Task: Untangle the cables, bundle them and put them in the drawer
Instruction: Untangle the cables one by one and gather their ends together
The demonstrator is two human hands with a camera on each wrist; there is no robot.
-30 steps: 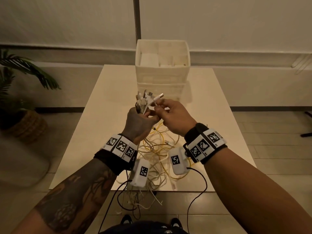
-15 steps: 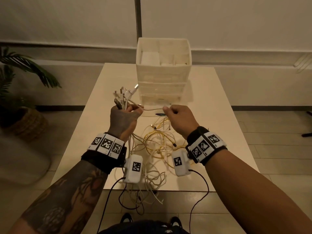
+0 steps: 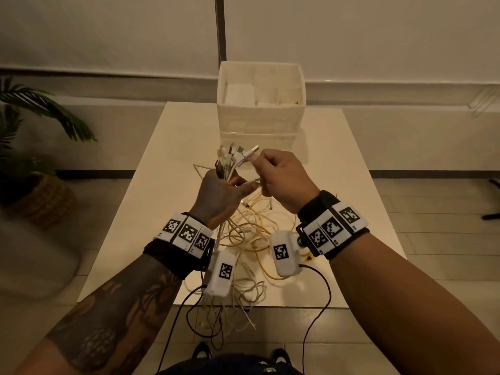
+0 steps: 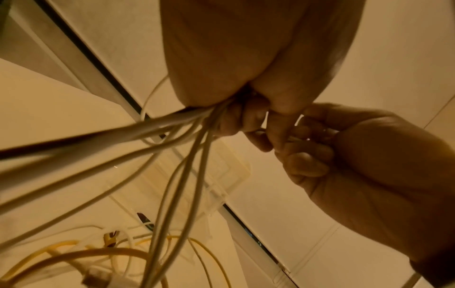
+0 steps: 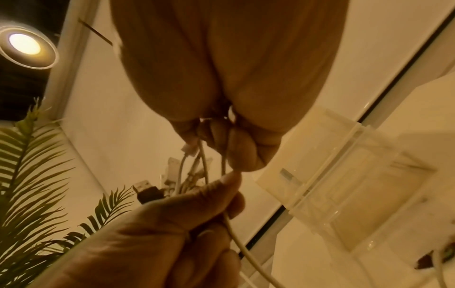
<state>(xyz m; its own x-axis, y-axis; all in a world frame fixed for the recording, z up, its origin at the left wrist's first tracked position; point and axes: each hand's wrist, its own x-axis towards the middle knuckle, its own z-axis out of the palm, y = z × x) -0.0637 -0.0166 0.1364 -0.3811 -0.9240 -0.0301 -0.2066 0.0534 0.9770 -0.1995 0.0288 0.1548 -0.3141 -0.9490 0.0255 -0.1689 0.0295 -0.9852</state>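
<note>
Fingers of left hand (image 3: 220,194) are curled tight round a fistful of white cable ends, connectors (image 3: 234,155) fanning out above the fist; thumb clamps across them. Right hand (image 3: 284,182) sits just beside, fingers (image 5: 242,152) bunched, pinching one thin white cable near its plug and feeding it towards the held bunch. Both hands are raised above the bench (image 3: 162,163).

Rest of the cables (image 3: 251,234), white and yellow, hang from the left fist into a loose tangle on the bench btwn the wrists; some loops spill over the near edge. Drawer unit (image 3: 261,123) stands at the far end of the bench, well apart from the hands; whether a drawer is open can't be told from the head view.

Judgement: still at the gather-the-ends stage, bundling not yet started.

Risks from here:
- Pulling the pinched cable hard could cinch a knot in the pile below, since white and yellow loops cross each other.
- Left grip is crowded, so adding another end could let a connector slip out.
- Loops hanging off the edge could drag more of the pile down.
</note>
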